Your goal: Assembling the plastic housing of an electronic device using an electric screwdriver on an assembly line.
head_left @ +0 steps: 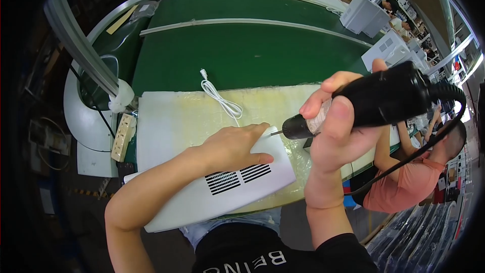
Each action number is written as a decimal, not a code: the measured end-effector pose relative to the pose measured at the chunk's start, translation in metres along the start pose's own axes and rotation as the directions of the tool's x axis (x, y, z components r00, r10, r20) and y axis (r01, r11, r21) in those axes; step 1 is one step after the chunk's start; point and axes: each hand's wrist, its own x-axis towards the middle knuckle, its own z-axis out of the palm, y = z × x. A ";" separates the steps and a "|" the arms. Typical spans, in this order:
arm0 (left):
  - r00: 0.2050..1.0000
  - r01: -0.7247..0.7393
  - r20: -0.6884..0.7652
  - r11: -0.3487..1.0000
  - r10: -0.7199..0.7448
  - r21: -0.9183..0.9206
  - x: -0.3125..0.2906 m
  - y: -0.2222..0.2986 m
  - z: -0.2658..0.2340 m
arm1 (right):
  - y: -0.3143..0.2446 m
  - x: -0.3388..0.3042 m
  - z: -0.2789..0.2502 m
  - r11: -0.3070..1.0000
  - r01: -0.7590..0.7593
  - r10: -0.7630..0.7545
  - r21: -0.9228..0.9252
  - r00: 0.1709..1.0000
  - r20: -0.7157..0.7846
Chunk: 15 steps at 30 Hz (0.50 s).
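Observation:
A white appliance housing (227, 199) with two groups of dark vent slots lies tilted on the padded bench, its near edge close to my body. My left hand (230, 147) grips its far edge, thumb over the slotted face and fingers toward the far right corner. In my right hand (339, 139) is a black electric screwdriver (389, 96), with tape around its neck. Its bit points left at the corner beside my left fingertips. I cannot tell whether the tip touches a screw. A coiled white power cord (221, 98) lies just beyond the housing.
A yellowed sheet (174, 121) covers the bench front. Behind it runs a green conveyor belt (252, 55) with a metal rail. At left are a power strip (123, 137) and a metal post (83, 40). A co-worker (414, 182) sits close on the right, near white appliances (386, 50).

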 end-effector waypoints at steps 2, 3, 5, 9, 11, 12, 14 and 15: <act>0.999 0.017 0.039 1.000 -0.017 -0.001 0.000 0.001 -0.002 | 0.003 0.001 0.002 0.999 -0.046 0.046 0.025 0.999 -0.006; 0.999 0.014 0.041 1.000 -0.014 0.004 -0.001 0.001 -0.002 | 0.003 0.003 0.000 0.998 -0.068 0.068 0.001 0.997 0.028; 1.000 0.001 0.017 1.000 -0.001 0.017 0.000 0.000 0.000 | 0.006 0.002 0.000 0.998 -0.071 0.070 0.003 0.997 0.019; 0.999 -0.031 -0.024 0.999 0.032 0.025 -0.001 -0.002 0.004 | 0.012 0.004 0.006 0.996 -0.062 0.061 0.062 0.998 0.017; 0.999 0.039 0.032 0.999 -0.040 0.014 -0.001 0.004 0.001 | 0.016 0.002 0.006 0.997 -0.064 0.063 0.050 0.998 0.029; 0.999 0.035 0.033 0.999 -0.036 0.024 -0.002 0.005 0.001 | 0.018 0.004 0.004 0.999 -0.033 0.033 0.000 0.997 0.069; 0.999 0.026 0.032 1.000 -0.026 0.011 -0.002 0.005 0.002 | 0.011 0.006 -0.002 0.999 -0.028 0.029 -0.027 0.999 0.044; 0.999 0.027 0.037 0.999 -0.028 0.016 -0.005 0.000 0.003 | 0.006 0.005 -0.007 1.000 -0.021 0.021 -0.001 0.999 -0.025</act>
